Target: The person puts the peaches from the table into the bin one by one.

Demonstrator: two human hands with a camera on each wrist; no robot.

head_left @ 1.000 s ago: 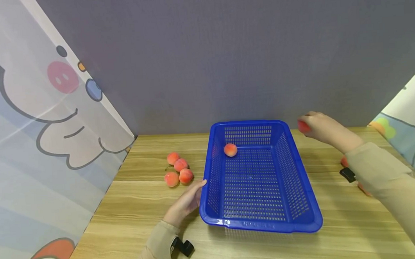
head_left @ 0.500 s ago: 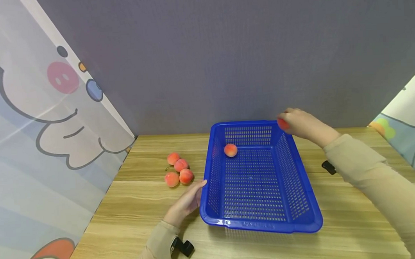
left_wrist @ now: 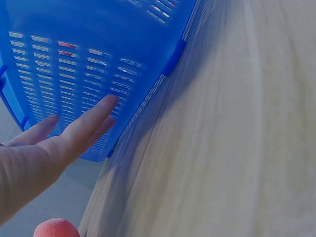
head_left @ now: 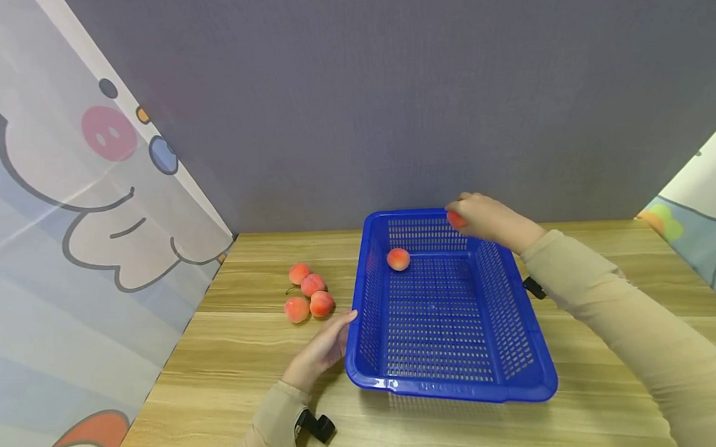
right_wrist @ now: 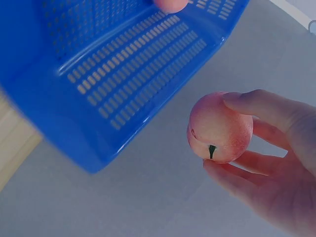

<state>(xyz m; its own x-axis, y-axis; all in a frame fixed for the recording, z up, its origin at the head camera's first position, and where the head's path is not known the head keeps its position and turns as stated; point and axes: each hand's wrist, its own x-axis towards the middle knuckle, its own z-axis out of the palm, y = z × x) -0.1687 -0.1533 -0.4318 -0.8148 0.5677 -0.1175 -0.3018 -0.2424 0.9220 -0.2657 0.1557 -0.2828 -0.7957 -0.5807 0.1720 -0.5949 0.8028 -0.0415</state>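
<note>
My right hand [head_left: 485, 218] pinches a peach [head_left: 456, 220] over the back right part of the blue basket [head_left: 452, 395]. In the right wrist view the thumb and fingertips grip that peach [right_wrist: 219, 127], its green stem end showing. One peach [head_left: 398, 259] lies inside the basket near its back left corner. My left hand [head_left: 323, 350] rests against the basket's left side, thumb at the rim; in the left wrist view the fingers of this hand [left_wrist: 64, 140] are extended and touch the slotted wall [left_wrist: 89, 29].
Several peaches [head_left: 312, 285] lie grouped on the wooden table [head_left: 232, 365] left of the basket, one with a stem. A grey panel [head_left: 388, 100] stands behind the table. Cartoon-printed cloth [head_left: 48, 219] hangs at the left, with more at the right.
My right hand has moved left with its peach, from beyond the basket's right side to above its back part. The left hand and the basket have stayed in place.
</note>
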